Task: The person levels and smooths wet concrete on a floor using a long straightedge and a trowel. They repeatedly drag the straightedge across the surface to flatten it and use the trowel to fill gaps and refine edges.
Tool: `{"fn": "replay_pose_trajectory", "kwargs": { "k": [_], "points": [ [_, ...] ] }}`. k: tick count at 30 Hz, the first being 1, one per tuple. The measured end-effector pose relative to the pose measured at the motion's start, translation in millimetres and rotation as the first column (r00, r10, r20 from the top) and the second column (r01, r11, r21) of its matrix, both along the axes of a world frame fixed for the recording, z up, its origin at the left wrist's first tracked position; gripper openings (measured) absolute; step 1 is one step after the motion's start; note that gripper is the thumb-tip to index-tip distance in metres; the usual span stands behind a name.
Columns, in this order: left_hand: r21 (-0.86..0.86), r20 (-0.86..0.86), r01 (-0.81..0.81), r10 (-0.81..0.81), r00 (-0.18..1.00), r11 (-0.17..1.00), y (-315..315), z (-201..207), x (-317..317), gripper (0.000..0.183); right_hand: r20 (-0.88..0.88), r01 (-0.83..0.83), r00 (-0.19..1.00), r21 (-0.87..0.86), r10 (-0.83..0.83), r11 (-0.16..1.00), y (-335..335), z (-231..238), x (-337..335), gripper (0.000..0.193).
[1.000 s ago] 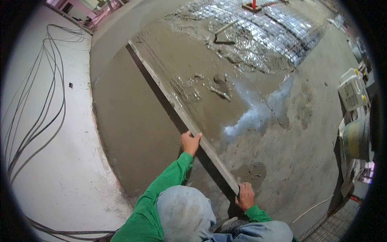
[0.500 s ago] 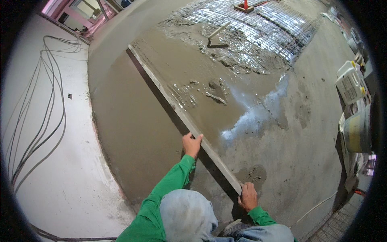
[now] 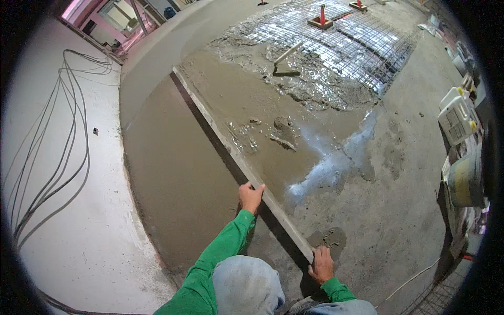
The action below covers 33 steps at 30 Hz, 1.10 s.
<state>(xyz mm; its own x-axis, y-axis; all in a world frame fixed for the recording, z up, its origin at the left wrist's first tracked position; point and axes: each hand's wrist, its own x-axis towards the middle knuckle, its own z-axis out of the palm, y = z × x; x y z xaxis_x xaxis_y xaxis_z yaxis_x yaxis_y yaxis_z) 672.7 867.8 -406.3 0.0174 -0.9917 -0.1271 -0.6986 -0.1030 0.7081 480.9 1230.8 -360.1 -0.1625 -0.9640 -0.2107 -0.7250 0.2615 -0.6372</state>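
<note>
A long, straight, pale screed board (image 3: 234, 150) lies slantwise over wet grey mortar, from the far left to just in front of my knees. My left hand (image 3: 251, 198) grips it partway along, thumb on top and fingers over the left side. Closed round its near end is my right hand (image 3: 322, 264). Smooth mortar (image 3: 168, 163) spreads left of the board. To its right the mortar is rough, with lumps and a short stick-like piece (image 3: 282, 142). A pale-handled tool (image 3: 287, 54) rests in the wet mortar farther off.
Wire mesh (image 3: 362, 50) lies at the far right, with red posts (image 3: 322, 16) in wooden frames. Cables (image 3: 84, 136) hang along the white wall (image 3: 73, 247) at left. A white jug (image 3: 458, 119) and a bucket (image 3: 465, 181) stand at the right.
The view has tipped up slightly, so the scene sits lower in the picture. Both hands keep their hold, and the board shows no clear shift against the floor.
</note>
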Motion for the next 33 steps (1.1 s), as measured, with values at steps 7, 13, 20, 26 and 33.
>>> {"fn": "replay_pose_trajectory", "kwargs": {
  "k": [7,13,20,26,33],
  "points": [
    [0.088,-0.097,0.02,-0.011,0.995,0.996,0,6,-1,0.037,-0.007,0.006,1.0,0.228,-0.005,0.974,-2,0,5,0.071],
    [0.064,-0.122,0.005,0.003,0.992,0.998,-4,8,-7,0.036,0.007,0.049,0.999,-0.009,-0.049,0.999,0,0,1,0.069],
    [-0.016,-0.162,-0.009,0.006,0.987,1.0,-7,-4,-14,0.046,0.021,0.093,0.996,-0.067,-0.092,0.993,-4,5,-8,0.066],
    [-0.062,-0.073,0.082,-0.087,0.994,0.995,-4,-5,-22,0.033,-0.045,0.047,0.998,0.192,-0.039,0.98,-1,-1,-15,0.075],
    [-0.075,-0.1,0.07,-0.077,0.992,0.995,-18,-1,-34,0.033,0.007,0.084,0.996,0.205,-0.087,0.975,-14,5,-20,0.068]
  ]
}}
